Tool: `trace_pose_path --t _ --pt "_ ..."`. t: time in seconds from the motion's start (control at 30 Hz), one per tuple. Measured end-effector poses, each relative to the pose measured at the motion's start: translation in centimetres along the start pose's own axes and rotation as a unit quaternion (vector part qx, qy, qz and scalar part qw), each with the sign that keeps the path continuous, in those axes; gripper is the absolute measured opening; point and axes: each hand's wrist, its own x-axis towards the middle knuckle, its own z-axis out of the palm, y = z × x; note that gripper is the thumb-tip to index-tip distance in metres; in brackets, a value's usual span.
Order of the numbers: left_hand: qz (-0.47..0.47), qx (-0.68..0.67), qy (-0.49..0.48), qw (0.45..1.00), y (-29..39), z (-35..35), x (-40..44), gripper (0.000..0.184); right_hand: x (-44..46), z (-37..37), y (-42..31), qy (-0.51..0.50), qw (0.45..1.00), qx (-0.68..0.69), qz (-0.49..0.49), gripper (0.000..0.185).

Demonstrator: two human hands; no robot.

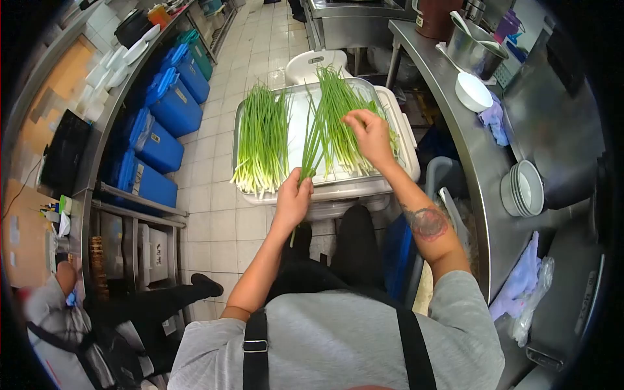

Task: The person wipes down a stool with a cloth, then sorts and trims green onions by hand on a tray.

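Held spring onions (312,143): gripped over the tray's near edge, green tops pointing far, between two larger piles.
Left hand (294,198): closed around the held stalks, thumb uppermost.
Right hand (372,138): raised at the right pile, fingers curled in towards the thumb (cannot tell whether pinching a stalk).
Left pile (260,140): laid on the tray's left side, pale ends near, green tops far.
Right pile (337,104): spread on the tray's right side, partly covered by the right hand.
Metal tray (298,120): set over a white plastic tub (408,159), with bare metal showing between piles.
Blue bins (174,104): lined up on the left, beyond the tiled floor (214,224).
Steel counter (478,162): running along the right, bearing a white bowl (473,91), purple cloths and stacked bowls (522,188).
Co-worker (55,318): at near left, wearing a grey sleeve.
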Motion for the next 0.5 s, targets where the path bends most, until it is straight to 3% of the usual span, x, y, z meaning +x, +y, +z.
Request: trace_pose_path --t 0.07,0.27,0.5 --pt "0.046 0.113 0.042 0.992 0.1 0.2 -0.3 0.009 0.1 -0.4 -0.3 -0.011 0.999 0.017 0.045 0.018" --pt "0.112 0.287 0.128 0.943 0.7 1.8 -0.2 0.015 -0.8 0.7 -0.8 -0.07 0.976 0.123 0.169 0.021" --pt "0.122 0.331 0.109 0.929 0.1 2.7 -0.1 0.02 -1.1 1.2 -0.6 -0.067 0.948 0.216 0.224 0.021"
